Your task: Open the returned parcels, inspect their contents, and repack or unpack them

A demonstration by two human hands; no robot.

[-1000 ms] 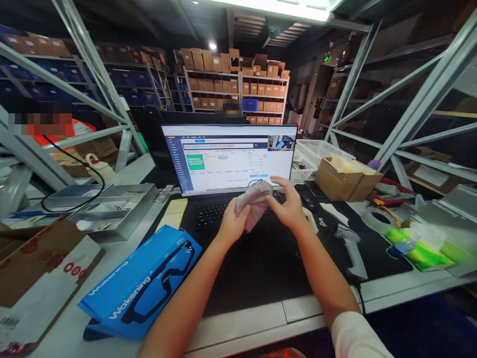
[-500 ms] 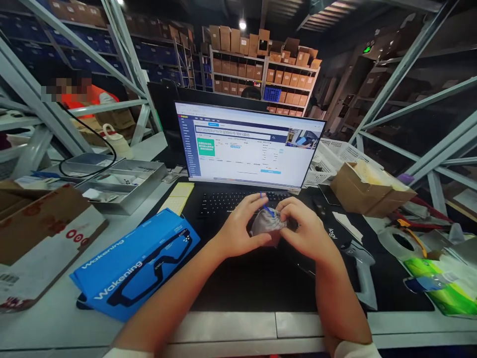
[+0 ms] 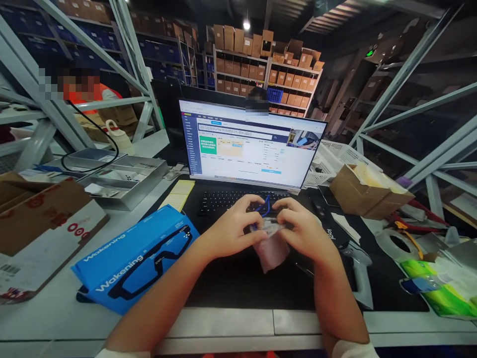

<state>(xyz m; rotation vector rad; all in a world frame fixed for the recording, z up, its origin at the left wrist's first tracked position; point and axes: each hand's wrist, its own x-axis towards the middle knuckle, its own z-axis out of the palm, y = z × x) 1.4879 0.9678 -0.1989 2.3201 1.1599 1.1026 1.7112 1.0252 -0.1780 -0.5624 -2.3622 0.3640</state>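
A small greyish-pink drawstring pouch [image 3: 271, 251] hangs between my hands, over the dark desk mat in front of the keyboard [image 3: 219, 201]. Blue cord [image 3: 267, 205] sticks up from its gathered top. My left hand [image 3: 238, 223] pinches the left side of the pouch's mouth between thumb and fingers. On the other side, my right hand [image 3: 298, 223] grips the mouth the same way. What the pouch contains is hidden. A blue box printed "Wakening" [image 3: 137, 258] lies beside my left forearm.
A lit monitor [image 3: 249, 149] stands behind the keyboard. Right of my arm lie a barcode scanner [image 3: 359, 273], a tape roll [image 3: 397, 243] and a green package [image 3: 436, 286]. Cardboard boxes [image 3: 40, 233] and metal trays [image 3: 137, 181] stand at left. A person in an orange vest [image 3: 102, 94] is beyond.
The pouch has turned so its body now hangs down toward me. Both hands have shifted to its gathered top, with the cord standing between them. A row on the monitor has turned orange.
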